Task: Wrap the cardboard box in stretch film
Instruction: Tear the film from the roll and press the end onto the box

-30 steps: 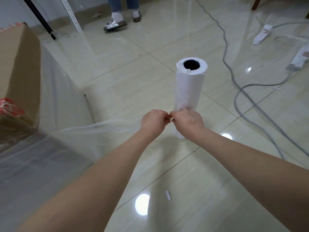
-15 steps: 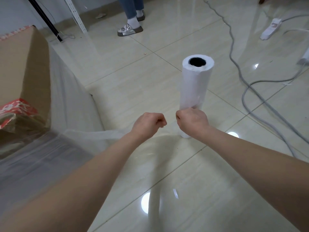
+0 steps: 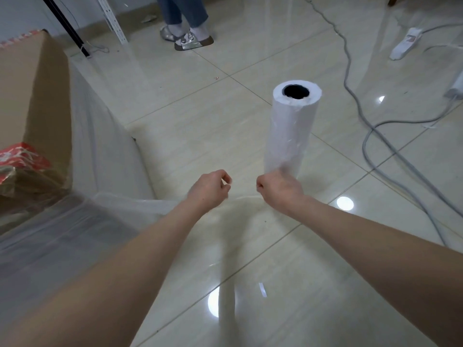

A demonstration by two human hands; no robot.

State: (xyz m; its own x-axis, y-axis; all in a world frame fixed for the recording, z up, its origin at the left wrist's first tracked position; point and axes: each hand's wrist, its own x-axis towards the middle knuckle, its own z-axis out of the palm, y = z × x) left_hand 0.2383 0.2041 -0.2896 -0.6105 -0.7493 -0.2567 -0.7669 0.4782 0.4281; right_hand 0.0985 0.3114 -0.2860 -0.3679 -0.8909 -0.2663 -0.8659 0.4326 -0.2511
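A big cardboard box [image 3: 32,96] stands at the left, its sides covered in clear stretch film [image 3: 100,151]. A bunched band of that film runs from the box's corner to my left hand [image 3: 210,190], whose curled fingers pinch it. The white film roll [image 3: 290,131] stands upright on the tiled floor just beyond my right hand [image 3: 278,190]. That hand is fisted low against the roll, gripping the film end that comes off it. A gap of about a hand's width separates my hands, with only a faint wisp of film visible across it.
Grey cables [image 3: 375,136] snake over the floor at the right, near white power strips [image 3: 406,46]. A person's feet in sandals [image 3: 190,38] stand at the back. A black pole [image 3: 67,28] and a white perforated rail [image 3: 112,21] lean behind the box.
My hands were touching in front of the roll a second ago. They have pulled apart sideways, and the film between them has thinned to a wisp. The camera has tilted up slightly.
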